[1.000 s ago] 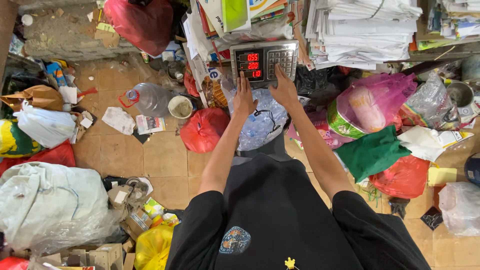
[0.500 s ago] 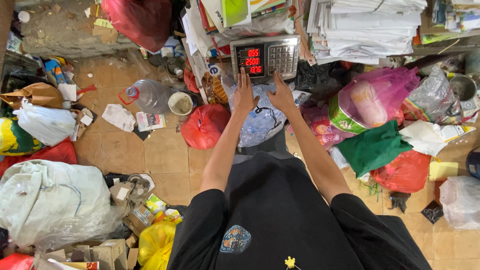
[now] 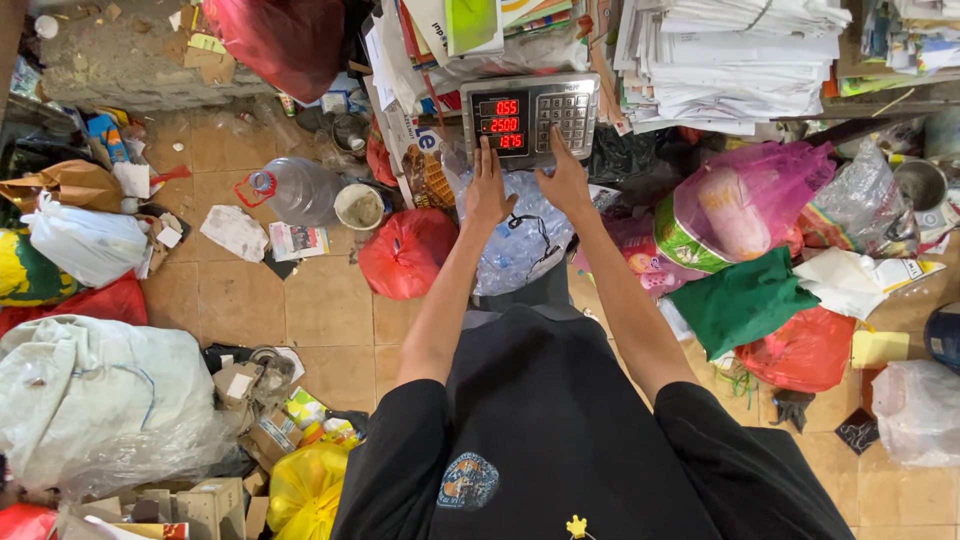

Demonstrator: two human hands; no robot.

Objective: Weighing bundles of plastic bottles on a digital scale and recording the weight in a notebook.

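Observation:
A grey weighing scale head [image 3: 530,115] with red digits and a keypad stands ahead of me. My left hand [image 3: 487,188] rests with fingers spread just below its display. My right hand [image 3: 566,176] reaches its keypad edge, fingers extended. Under both hands lies a clear plastic bag of bottles [image 3: 520,240]. Neither hand holds anything.
Stacked papers [image 3: 730,55] sit behind the scale. A red bag [image 3: 405,255], a large clear jug [image 3: 295,190] and a small bucket [image 3: 359,207] lie left. Pink bag [image 3: 740,205], green cloth [image 3: 745,300] and orange bag [image 3: 805,350] lie right. White sacks [image 3: 95,400] and cardboard scraps crowd the tiled floor.
Both hands have shifted slightly on the scale; the right hand moved up towards the keypad. The view has drifted a little.

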